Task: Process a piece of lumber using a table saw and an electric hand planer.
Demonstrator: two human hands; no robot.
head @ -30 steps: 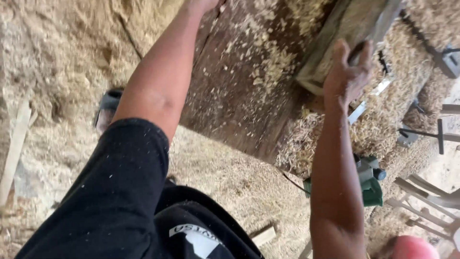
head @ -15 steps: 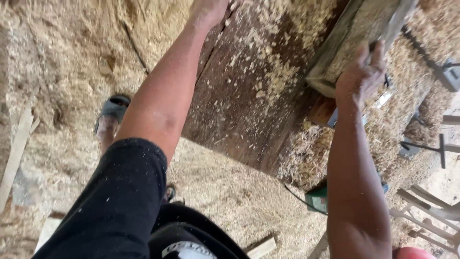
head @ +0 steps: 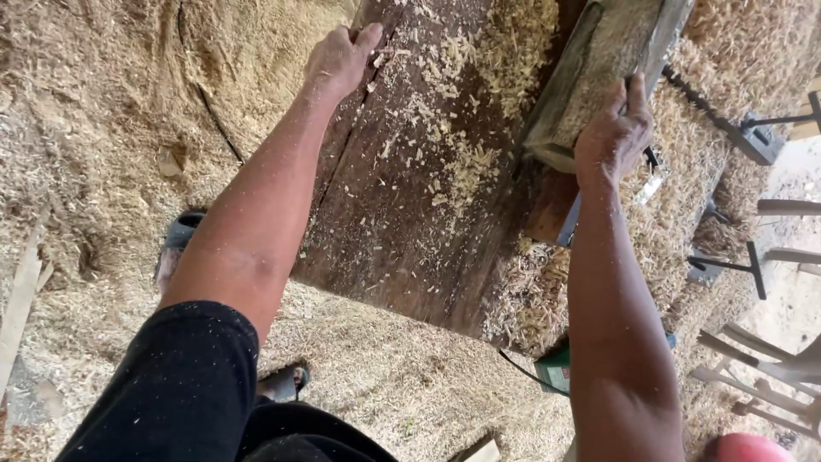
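Both hands are now showing lower in view vs. a sec ago, w/ more of the dark plank (head: 410,180) in sight; my left hand (head: 340,58) is sitting fully in frame. It's gripping the plank's far left edge, fingers curled over it, thumb on top. My right hand (head: 612,137) is clamping down on the end of the wood block (head: 599,68), which is lying tilted across the plank's right side, fingers wrapped over its corner. Something thin & dark is poking out under that palm; can't tell what it is. Wood shavings (head: 479,103) are scattered over the plank's top, thicker twd the block. Sawdust (head: 103,128) is covering the ground left of the plank & below it. My sandal (head: 175,244) is showing just off the plank's lower left corner. Green box (head: 556,370) is lying below the plank's near end, beside my right forearm.
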